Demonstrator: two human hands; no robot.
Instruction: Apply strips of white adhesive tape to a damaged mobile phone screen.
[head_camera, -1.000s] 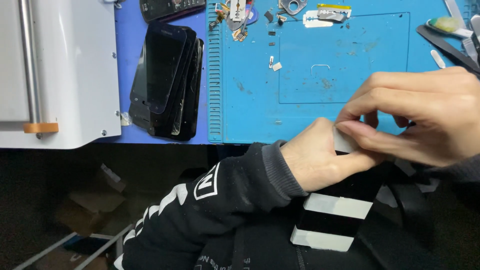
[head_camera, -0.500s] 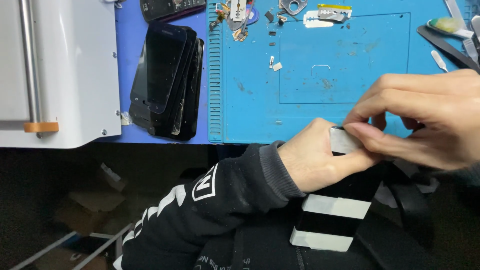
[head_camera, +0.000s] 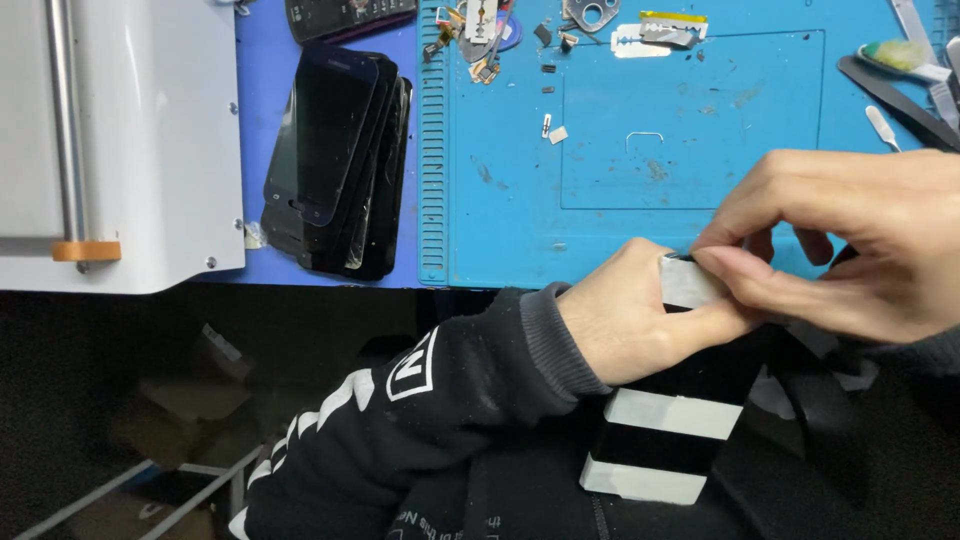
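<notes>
The left hand (head_camera: 625, 315) is closed around a black slab banded with white tape (head_camera: 672, 430), its grip wrapped round the upper end so that the slab hangs down below the fist, over the person's dark sleeve (head_camera: 440, 400). The right hand (head_camera: 860, 245) meets it from the other side: thumb and forefinger are pinched shut on the topmost strip of white tape (head_camera: 690, 285), right against the left thumb. Just above both grips lies a blue mat (head_camera: 520, 220) on the tabletop, scattered with small metal parts and a razor blade (head_camera: 632, 42) at its far edge. Well to the left of the grips sits a stack of dark phone screens (head_camera: 335, 150), and beyond it a white machine (head_camera: 150, 150).
</notes>
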